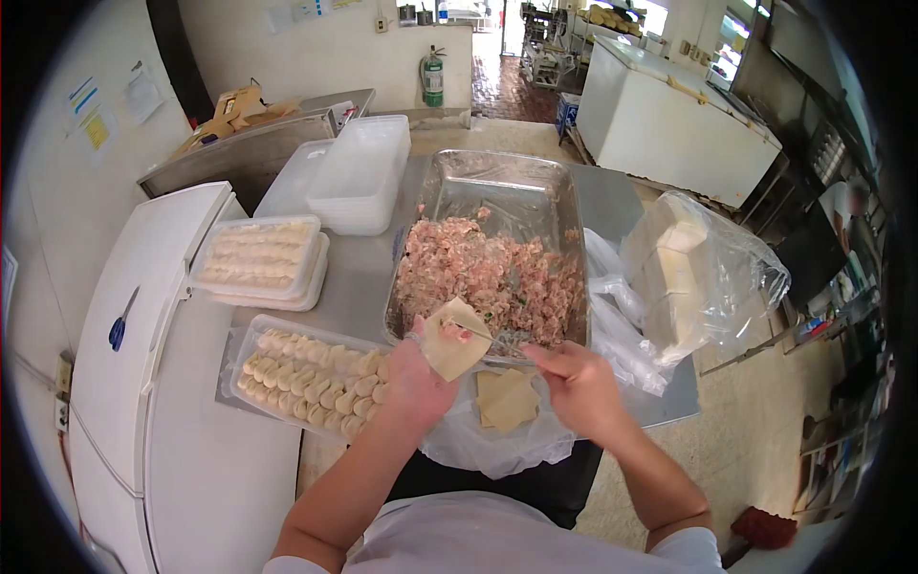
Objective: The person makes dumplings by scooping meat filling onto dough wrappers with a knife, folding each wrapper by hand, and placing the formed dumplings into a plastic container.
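Steadily: best, probably, to keep the square wrapper [449, 357] level, the dab of meat [461, 333] central and the edges clean. Supporting the wrapper on the left hand [426, 383] by the metal tray's [502, 196] near edge, with fingers mostly hidden beneath, impossible to tell whether spread; pinching a thin tool [493, 338] between the fingers of the right hand [579, 383], angled in from the right.

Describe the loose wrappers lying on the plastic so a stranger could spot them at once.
Start at the big metal tray of minced meat. Just past its edge nearest the camera lies clear plastic with the pale yellow wrappers on top. They lie flat and bare, unlike the wrapper in the left hand, which carries filling.
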The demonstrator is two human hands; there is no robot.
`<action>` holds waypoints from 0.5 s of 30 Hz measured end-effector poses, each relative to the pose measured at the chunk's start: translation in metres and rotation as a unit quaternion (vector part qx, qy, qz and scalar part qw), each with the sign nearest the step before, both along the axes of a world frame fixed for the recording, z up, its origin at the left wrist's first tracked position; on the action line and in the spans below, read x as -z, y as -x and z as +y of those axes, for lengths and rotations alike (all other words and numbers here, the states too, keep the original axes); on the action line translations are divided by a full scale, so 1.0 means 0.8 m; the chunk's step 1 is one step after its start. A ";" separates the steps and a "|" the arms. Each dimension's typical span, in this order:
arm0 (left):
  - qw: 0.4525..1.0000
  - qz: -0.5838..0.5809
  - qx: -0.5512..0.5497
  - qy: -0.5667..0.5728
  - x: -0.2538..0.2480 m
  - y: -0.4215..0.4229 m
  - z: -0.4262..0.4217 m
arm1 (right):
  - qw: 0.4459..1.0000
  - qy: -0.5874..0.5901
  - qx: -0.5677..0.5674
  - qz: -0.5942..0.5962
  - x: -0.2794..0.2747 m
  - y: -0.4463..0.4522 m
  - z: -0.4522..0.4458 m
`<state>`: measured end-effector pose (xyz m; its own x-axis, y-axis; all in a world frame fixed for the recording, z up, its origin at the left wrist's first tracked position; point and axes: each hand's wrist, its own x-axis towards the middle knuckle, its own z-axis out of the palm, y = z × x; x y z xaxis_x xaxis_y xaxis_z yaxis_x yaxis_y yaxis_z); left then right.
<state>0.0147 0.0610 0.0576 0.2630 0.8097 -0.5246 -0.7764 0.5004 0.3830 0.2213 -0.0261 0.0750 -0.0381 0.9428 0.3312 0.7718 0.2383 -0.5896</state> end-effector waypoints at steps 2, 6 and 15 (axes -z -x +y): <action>0.999 -0.040 -0.014 -0.008 -0.007 -0.007 -0.005 | 0.993 -0.061 0.033 -0.090 0.012 0.016 -0.009; 0.998 -0.048 -0.047 0.004 -0.002 0.000 0.000 | 0.980 -0.112 0.050 -0.154 0.026 0.017 -0.026; 0.909 -0.325 0.130 -0.226 0.089 0.033 0.005 | 0.978 -0.113 0.032 -0.171 0.004 0.035 -0.031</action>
